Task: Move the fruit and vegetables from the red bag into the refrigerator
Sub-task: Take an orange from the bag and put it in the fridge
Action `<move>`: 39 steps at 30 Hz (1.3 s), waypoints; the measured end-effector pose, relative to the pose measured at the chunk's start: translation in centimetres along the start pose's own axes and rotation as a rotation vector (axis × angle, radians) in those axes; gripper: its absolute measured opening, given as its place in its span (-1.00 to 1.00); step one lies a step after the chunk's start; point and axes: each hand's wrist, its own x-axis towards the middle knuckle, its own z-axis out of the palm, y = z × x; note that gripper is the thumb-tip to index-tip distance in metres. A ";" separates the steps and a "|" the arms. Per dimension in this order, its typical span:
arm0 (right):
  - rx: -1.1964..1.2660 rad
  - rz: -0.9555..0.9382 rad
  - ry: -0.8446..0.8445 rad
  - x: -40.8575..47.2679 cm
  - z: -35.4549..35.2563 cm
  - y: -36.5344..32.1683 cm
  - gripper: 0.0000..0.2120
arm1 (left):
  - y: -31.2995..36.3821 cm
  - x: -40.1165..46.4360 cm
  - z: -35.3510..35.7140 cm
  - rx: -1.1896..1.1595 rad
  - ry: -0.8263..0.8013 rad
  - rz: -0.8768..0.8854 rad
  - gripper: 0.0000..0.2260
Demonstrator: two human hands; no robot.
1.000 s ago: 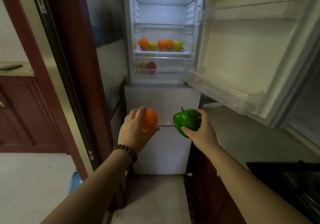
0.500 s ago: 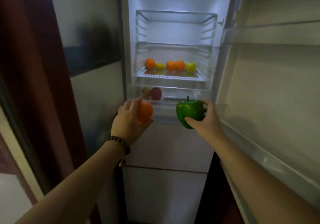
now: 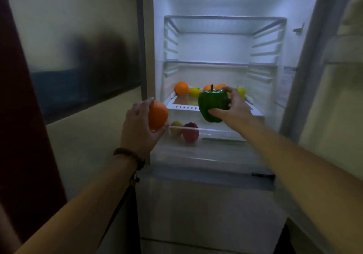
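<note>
My left hand [image 3: 137,126] grips an orange [image 3: 158,114] in front of the open refrigerator's left edge. My right hand [image 3: 232,107] holds a green bell pepper [image 3: 212,103] at the front of the lower shelf [image 3: 186,107]. On that shelf sit an orange [image 3: 181,88], a yellow fruit [image 3: 194,91], two more oranges partly hidden by the pepper, and a yellow-green apple [image 3: 241,91] behind my fingers. In the drawer [image 3: 216,134] below lie a yellowish fruit [image 3: 176,127] and a red apple [image 3: 190,132]. The red bag is out of view.
The refrigerator door [image 3: 334,96] stands open on the right with door bins. Two upper shelves [image 3: 224,62] hold nothing. A closed lower compartment [image 3: 206,204] is below. A glossy wall panel [image 3: 78,67] and dark red frame [image 3: 23,116] are at left.
I have come closer to the refrigerator. Both hands rose and moved forward; the pepper went from below the drawer front up to the lower shelf's front edge.
</note>
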 end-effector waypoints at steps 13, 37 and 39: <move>-0.509 0.122 -0.663 14.0 11.9 4.9 -0.25 | -7.3 4.2 5.1 -0.103 -0.002 0.088 -0.27; -0.685 -0.211 -0.819 17.4 12.8 8.2 -0.37 | -6.6 5.9 5.3 -0.046 -0.054 0.207 -0.31; -0.653 -0.275 -0.708 17.9 11.0 7.2 -0.48 | -5.7 6.7 5.6 -0.102 -0.093 0.246 -0.30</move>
